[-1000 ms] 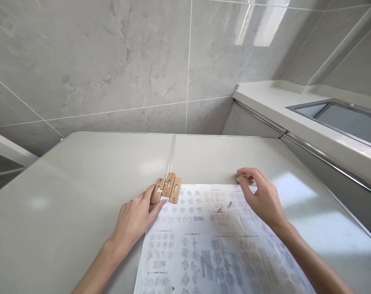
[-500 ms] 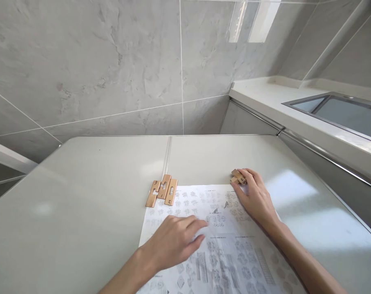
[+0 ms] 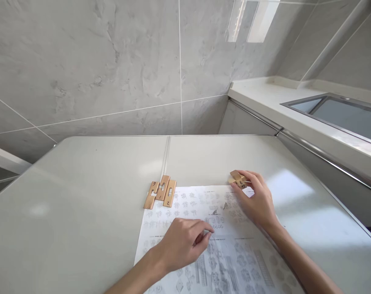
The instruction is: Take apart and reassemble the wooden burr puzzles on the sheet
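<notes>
My right hand [image 3: 259, 200] pinches a small cluster of wooden puzzle pieces [image 3: 241, 182] between thumb and fingers, over the far right edge of a printed sheet [image 3: 200, 208]. The pieces lie crossed over one another, with dark numerals on the one nearest me. Over the middle of the sheet is my left hand [image 3: 185, 243], its index finger and thumb tips brought close together and nothing visible in them. Three flat slotted wooden puzzle pieces [image 3: 161, 188], marked with numerals, lie side by side and staggered at the sheet's far left corner.
The pale tabletop [image 3: 81, 204] has a seam [image 3: 167, 153] running away from me. Beyond it rises a grey tiled wall [image 3: 127, 61]. At the right stands a white counter [image 3: 259, 96] with a metal-framed sink or panel [image 3: 335, 108].
My left hand has shifted slightly right, and its index finger and thumb have drawn together. In my right hand the wooden pieces have turned a little, showing more of their faces.
</notes>
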Available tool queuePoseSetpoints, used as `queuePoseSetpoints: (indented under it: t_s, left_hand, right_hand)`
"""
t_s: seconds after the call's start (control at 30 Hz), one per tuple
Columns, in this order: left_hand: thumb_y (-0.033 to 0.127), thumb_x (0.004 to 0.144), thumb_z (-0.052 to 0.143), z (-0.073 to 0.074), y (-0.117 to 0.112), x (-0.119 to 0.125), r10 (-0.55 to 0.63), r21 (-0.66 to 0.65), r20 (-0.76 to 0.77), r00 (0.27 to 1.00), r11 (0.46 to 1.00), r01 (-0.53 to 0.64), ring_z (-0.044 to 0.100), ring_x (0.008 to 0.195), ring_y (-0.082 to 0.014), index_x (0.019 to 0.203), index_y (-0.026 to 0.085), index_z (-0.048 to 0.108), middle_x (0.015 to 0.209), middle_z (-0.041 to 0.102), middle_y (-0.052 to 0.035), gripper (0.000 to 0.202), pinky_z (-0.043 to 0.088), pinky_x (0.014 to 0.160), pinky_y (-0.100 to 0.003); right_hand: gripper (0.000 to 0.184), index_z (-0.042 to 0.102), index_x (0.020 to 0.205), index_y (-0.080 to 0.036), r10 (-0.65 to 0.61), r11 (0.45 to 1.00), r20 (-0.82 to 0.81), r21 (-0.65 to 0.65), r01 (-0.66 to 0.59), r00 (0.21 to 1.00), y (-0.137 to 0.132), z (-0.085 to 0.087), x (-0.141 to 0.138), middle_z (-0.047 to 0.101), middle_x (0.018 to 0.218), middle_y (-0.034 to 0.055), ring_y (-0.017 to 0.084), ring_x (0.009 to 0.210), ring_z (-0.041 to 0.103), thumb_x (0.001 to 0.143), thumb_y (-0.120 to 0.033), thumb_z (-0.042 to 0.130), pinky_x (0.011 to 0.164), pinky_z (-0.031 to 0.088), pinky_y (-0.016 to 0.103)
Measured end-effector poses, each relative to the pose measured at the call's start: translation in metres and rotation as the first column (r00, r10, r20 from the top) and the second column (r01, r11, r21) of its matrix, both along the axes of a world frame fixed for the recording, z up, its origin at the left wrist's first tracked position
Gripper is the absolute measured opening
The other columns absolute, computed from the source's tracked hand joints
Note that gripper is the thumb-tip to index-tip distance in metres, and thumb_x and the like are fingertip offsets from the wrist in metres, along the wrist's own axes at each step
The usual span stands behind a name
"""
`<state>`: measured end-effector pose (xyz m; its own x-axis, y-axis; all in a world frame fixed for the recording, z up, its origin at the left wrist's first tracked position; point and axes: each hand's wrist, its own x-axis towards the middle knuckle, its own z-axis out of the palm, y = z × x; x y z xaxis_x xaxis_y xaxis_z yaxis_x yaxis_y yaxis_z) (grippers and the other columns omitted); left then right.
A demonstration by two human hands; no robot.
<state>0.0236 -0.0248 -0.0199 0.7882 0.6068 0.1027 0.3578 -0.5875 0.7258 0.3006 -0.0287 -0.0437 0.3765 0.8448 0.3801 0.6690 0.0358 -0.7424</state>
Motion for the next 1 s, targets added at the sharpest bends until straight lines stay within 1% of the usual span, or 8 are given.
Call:
queuePoseSetpoints:
  t_s: [0.13,0.27,0.43,0.5,0.63,0.8,0.9,1.0]
  left_hand:
    - [0.044,0.108,0.057,0.007,0.001,0.000,0.128,-0.274,-0.006,0.992,0.954,-0.125,0.058,0.060,-0.0127,0.129,0.023,0.066,0.081,0.068,0.0026,0.031,0.049,0.060,-0.026]
    - [0.059,0.106,0.055,0.013,0.005,-0.001,0.218,-0.446,0.042,0.975,0.878,-0.177,0.058,0.069,-0.0142,0.143,0.024,0.052,0.103,0.071,-0.0029,0.051,0.048,0.062,-0.027]
    - [0.078,0.105,0.033,0.014,0.009,-0.003,0.131,-0.460,0.130,0.983,0.886,-0.057,0.050,0.070,-0.0173,0.110,0.021,0.062,0.085,0.061,-0.0012,0.064,0.042,0.066,-0.030]
    - [0.082,0.102,0.032,0.015,0.011,-0.004,0.129,-0.478,0.160,0.979,0.878,-0.037,0.046,0.070,-0.0169,0.104,0.021,0.061,0.082,0.056,0.0003,0.067,0.039,0.065,-0.030]
    - [0.079,0.096,0.055,0.015,0.013,-0.004,0.115,-0.539,0.161,0.980,0.842,-0.010,0.043,0.066,-0.0152,0.119,0.021,0.062,0.080,0.054,0.0022,0.062,0.034,0.060,-0.028]
    - [0.080,0.093,0.060,0.013,0.013,-0.004,0.161,-0.601,0.226,0.961,0.799,0.007,0.053,0.073,-0.0181,0.131,0.020,0.063,0.088,0.061,-0.0025,0.071,0.044,0.066,-0.030]
    - [0.069,0.095,0.068,0.014,0.010,-0.003,0.221,-0.611,0.232,0.947,0.791,-0.035,0.066,0.094,-0.0247,0.144,0.024,0.056,0.106,0.069,-0.0077,0.068,0.054,0.082,-0.036]
    - [0.055,0.094,0.078,0.016,0.007,-0.002,0.332,-0.602,0.257,0.908,0.790,-0.119,0.067,0.121,-0.0306,0.153,0.029,0.046,0.133,0.069,-0.0108,0.072,0.052,0.105,-0.045]
  right_hand:
    - [0.041,0.061,0.139,-0.030,0.239,0.971,-0.137,0.060,-0.233,0.961,-0.008,0.008,-0.015,0.063,0.137,0.0114,0.029,0.117,0.070,0.101,-0.042,0.071,0.099,0.063,0.047]
    - [0.044,0.055,0.144,-0.033,0.478,0.878,-0.190,0.090,-0.470,0.858,-0.020,0.009,-0.041,0.063,0.140,0.0121,0.030,0.128,0.066,0.103,-0.032,0.070,0.101,0.064,0.046]
    - [0.049,0.052,0.146,-0.034,0.672,0.741,-0.112,0.108,-0.663,0.733,-0.032,0.008,-0.066,0.063,0.143,0.0107,0.030,0.136,0.062,0.102,-0.024,0.071,0.112,0.057,0.048]
    - [0.049,0.052,0.146,-0.034,0.698,0.716,-0.118,0.114,-0.689,0.706,-0.034,0.008,-0.069,0.063,0.143,0.0101,0.030,0.138,0.060,0.102,-0.024,0.071,0.113,0.056,0.048]
    - [0.047,0.050,0.146,-0.034,0.708,0.706,-0.115,0.114,-0.699,0.696,-0.034,0.008,-0.069,0.062,0.146,0.0096,0.029,0.144,0.055,0.104,-0.024,0.069,0.116,0.054,0.048]
    - [0.049,0.048,0.149,-0.036,0.722,0.692,-0.092,0.087,-0.716,0.686,-0.034,0.010,-0.071,0.062,0.149,0.0081,0.028,0.146,0.053,0.105,-0.023,0.067,0.119,0.051,0.049]
    - [0.058,0.041,0.156,-0.034,0.704,0.710,-0.108,0.062,-0.702,0.702,-0.035,0.010,-0.071,0.054,0.157,0.0109,0.030,0.149,0.050,0.105,-0.028,0.067,0.120,0.049,0.049]
    - [0.059,0.039,0.157,-0.031,0.656,0.753,-0.134,0.045,-0.656,0.743,-0.036,0.012,-0.066,0.049,0.158,0.0145,0.032,0.148,0.048,0.104,-0.034,0.066,0.120,0.048,0.050]
